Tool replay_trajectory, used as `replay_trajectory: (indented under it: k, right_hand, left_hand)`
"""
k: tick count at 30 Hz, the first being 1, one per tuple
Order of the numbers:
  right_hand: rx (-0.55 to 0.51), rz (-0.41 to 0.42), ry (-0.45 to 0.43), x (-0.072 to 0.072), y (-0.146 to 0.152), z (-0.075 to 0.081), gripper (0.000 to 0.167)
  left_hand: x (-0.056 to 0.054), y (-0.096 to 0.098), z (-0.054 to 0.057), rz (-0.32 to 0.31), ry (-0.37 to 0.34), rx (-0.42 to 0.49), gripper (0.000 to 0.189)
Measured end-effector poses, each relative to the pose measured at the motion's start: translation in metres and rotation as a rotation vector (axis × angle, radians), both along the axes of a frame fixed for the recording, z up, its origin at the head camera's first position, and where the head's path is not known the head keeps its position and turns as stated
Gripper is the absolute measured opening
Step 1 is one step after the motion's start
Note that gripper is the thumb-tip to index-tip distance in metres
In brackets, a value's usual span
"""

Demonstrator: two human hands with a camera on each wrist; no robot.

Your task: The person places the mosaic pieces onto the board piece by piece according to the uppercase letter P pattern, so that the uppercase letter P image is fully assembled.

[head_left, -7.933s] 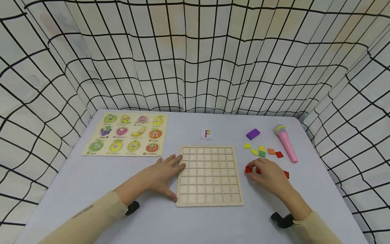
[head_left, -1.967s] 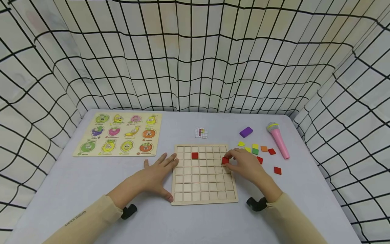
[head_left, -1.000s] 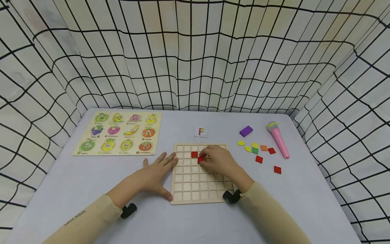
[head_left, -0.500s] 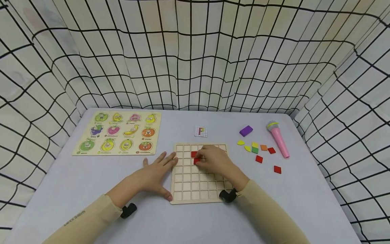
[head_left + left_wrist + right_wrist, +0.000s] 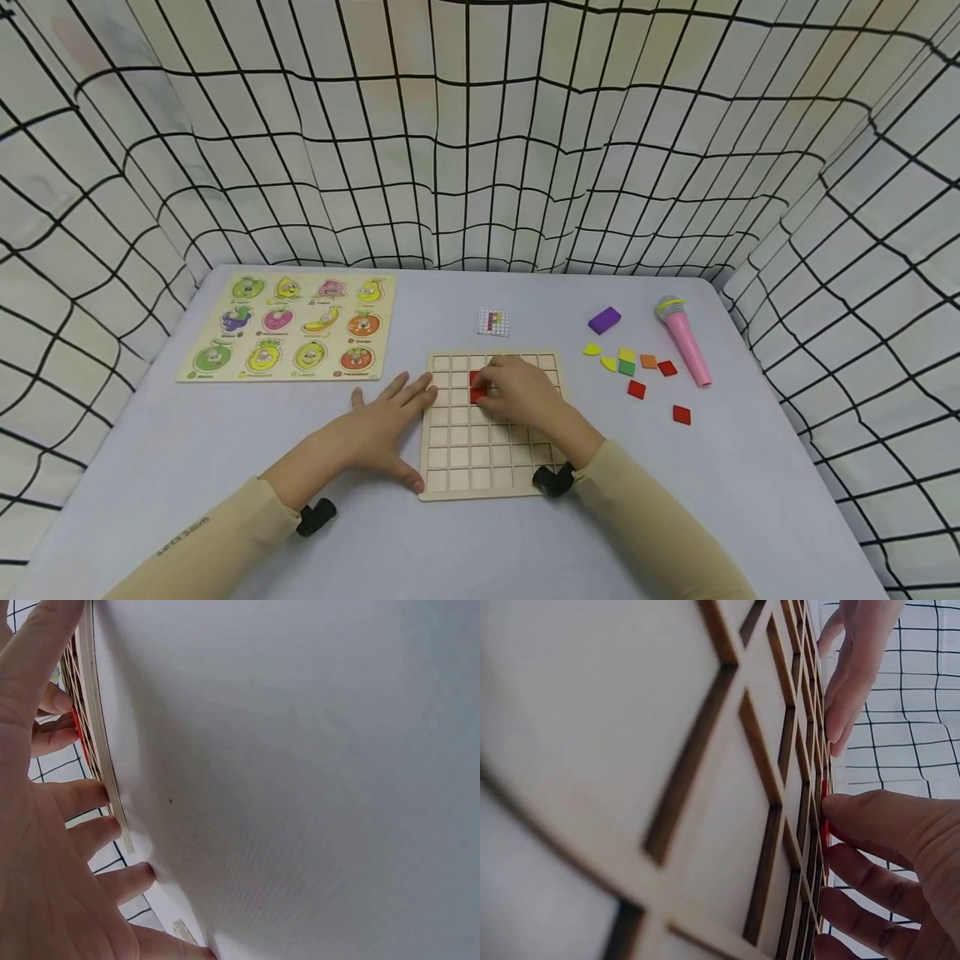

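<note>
- Nearest, on the white table [image 5: 420, 558], tan sleeves [image 5: 213, 533] reach in, black wrist devices [image 5: 316, 517] at their cuffs.
- The grid board [image 5: 480, 457] sits mid-table; clock hours run from its centre, 12 being the far side.
- At 9 o'clock the left hand [image 5: 378, 429] lies flat, fingers spread and holding nothing, thumb against the board's rim.
- The right hand [image 5: 521, 390] is over the board, thumb and forefinger seemingly pinching the lower red tile [image 5: 476, 397], though they partly cover it.
- That tile lies towards 11 o'clock on the board, just nearside of the upper red tile [image 5: 473, 377].
- Two loose red tiles [image 5: 681, 415] lie between 2 and 3 o'clock.
- At 2 o'clock come green [image 5: 627, 368], orange [image 5: 648, 362], yellow and red pieces, then the pink microphone [image 5: 688, 348].
- Farther: the fruit board [image 5: 300, 336] at 10, a small patterned card [image 5: 493, 322] at 12, the purple block [image 5: 604, 320] past 1.
- Black netting [image 5: 487, 171] stands behind.
</note>
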State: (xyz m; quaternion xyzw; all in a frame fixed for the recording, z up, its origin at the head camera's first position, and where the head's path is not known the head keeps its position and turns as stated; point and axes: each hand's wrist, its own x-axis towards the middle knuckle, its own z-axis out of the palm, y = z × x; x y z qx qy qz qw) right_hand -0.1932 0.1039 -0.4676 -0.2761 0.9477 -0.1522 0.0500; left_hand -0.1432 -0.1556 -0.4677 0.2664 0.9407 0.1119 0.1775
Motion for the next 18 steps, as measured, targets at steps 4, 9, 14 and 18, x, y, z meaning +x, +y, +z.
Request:
replay_trajectory:
  k: [4,9,14,18]
  right_hand:
    - [0.007,-0.009,-0.015,0.000,-0.002,0.000,0.020]
    - [0.018,-0.003,-0.020,0.000,-0.001,0.001,0.022]
    - [0.016,0.007,-0.013,0.001,0.003,0.002,0.023]
    - [0.009,0.018,-0.004,0.004,0.009,0.003,0.023]
  left_hand:
    - [0.000,0.000,0.000,0.003,-0.003,-0.007,0.140]
    - [0.001,-0.001,0.000,0.004,-0.003,-0.003,0.140]
    - [0.000,-0.001,0.001,0.009,0.001,-0.009,0.141]
    - [0.000,-0.001,0.000,0.007,0.008,-0.008,0.140]
